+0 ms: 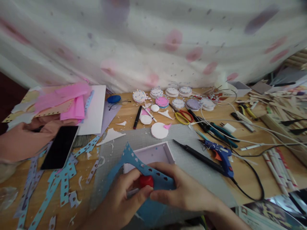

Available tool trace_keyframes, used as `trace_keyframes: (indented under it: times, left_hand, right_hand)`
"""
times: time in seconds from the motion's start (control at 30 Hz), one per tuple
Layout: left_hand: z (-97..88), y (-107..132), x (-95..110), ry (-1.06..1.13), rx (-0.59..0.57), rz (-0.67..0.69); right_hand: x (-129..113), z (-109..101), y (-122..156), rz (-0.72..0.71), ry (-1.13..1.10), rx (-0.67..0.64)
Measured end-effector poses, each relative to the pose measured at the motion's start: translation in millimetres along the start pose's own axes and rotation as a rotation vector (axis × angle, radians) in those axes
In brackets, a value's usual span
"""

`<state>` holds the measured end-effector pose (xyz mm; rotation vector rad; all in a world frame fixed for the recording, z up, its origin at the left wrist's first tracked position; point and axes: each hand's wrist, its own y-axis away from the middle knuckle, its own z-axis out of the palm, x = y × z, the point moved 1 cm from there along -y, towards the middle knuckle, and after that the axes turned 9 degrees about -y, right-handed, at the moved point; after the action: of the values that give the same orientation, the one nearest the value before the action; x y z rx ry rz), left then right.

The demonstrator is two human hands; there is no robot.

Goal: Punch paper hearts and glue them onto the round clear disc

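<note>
Both hands are low down at the near edge of the wooden bench (127, 112). My left hand (120, 201) is clenched round a small red-capped tool (146, 181) with the thumb up against the cap. Can't tell what the tool actually is, the fingers cover most of it. My right hand (182, 190) is pinching the blue paper sheet with punched holes (134, 159), fingertips touching the red cap, so the sheet sits right between both hands and curls up just beyond them. Right behind the sheet is a shallow lilac cardboard box (155, 152) on a grey mat (192, 140). Just right of my right hand are a long black pen-shaped tool (196, 156) and a blue glue gun (223, 156). Well off to the left of my left hand, another person's hand (19, 143) rests beside a black smartphone (59, 147), with blue punched paper strips (59, 182) scattered in between.
</note>
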<state>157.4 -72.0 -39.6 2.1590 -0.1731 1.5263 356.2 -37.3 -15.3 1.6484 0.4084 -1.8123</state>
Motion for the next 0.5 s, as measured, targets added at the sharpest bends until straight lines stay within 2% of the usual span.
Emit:
trace_keyframes:
  times: [0.2,0.3,0.5]
  left_hand:
    - [1.0,1,-2,-0.173,0.032,0.055]
    - [-1.4,0,0,-0.259,0.031,0.063]
    - [-5.2,-3,7,-0.359,0.023,0.125]
  right_hand:
    - [2,-3,-7,0.060,-0.094,-0.044]
    - [2,0,-8,0.050,-0.144,-0.105]
    - [6,5,-9,0.009,-0.225,-0.118]
